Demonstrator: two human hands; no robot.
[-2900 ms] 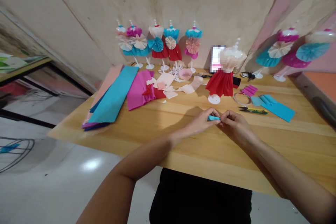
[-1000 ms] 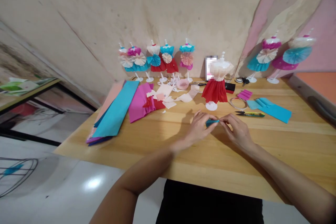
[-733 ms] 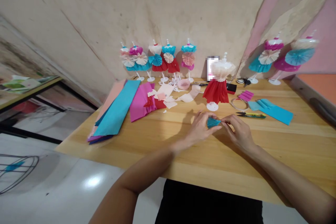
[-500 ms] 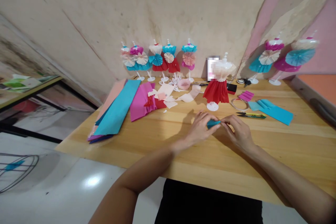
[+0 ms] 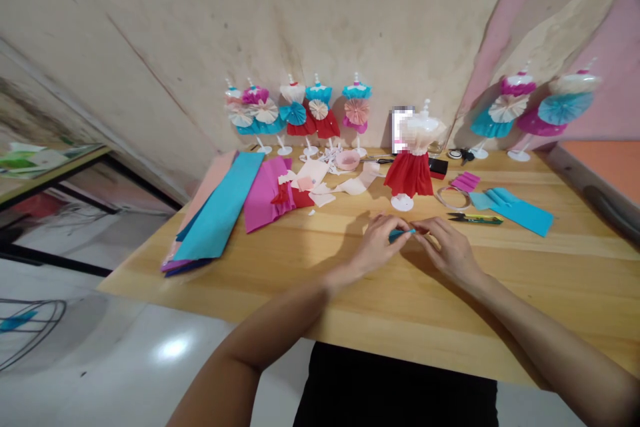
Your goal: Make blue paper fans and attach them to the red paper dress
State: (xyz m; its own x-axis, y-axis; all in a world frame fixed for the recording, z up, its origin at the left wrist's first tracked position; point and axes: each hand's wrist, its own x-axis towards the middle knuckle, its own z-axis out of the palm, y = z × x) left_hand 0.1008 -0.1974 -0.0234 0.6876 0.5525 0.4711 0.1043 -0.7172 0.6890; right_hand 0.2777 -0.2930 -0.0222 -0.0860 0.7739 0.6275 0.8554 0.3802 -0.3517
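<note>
My left hand [image 5: 381, 240] is closed around a small folded piece of blue crepe paper [image 5: 397, 235], just above the table. Thumb and fingers of my right hand [image 5: 450, 250] pinch at the right end of that same piece, so the fingertips hide part of it. Behind my hands stands a small dress form in a cream top and red crepe-paper skirt [image 5: 409, 175] on a round white base. To the right of my right hand lie yellow-handled thread snips [image 5: 475, 218], a clear ring-shaped coil [image 5: 454, 198] and a larger blue paper strip [image 5: 525, 212].
Blue crepe sheets [image 5: 223, 207] and magenta crepe paper [image 5: 265, 197] lie on the left of the wooden table [image 5: 300, 280]. Pale paper scraps [image 5: 320, 181] and a pink tape roll [image 5: 348, 160] sit mid-table. Several dressed forms [image 5: 357, 110] line the wall; an orange-topped surface [image 5: 605, 163] borders the right.
My hands stay together at the blue crepe paper, and less of it shows between the fingers. The view has shifted slightly; nothing else on the table has moved.
</note>
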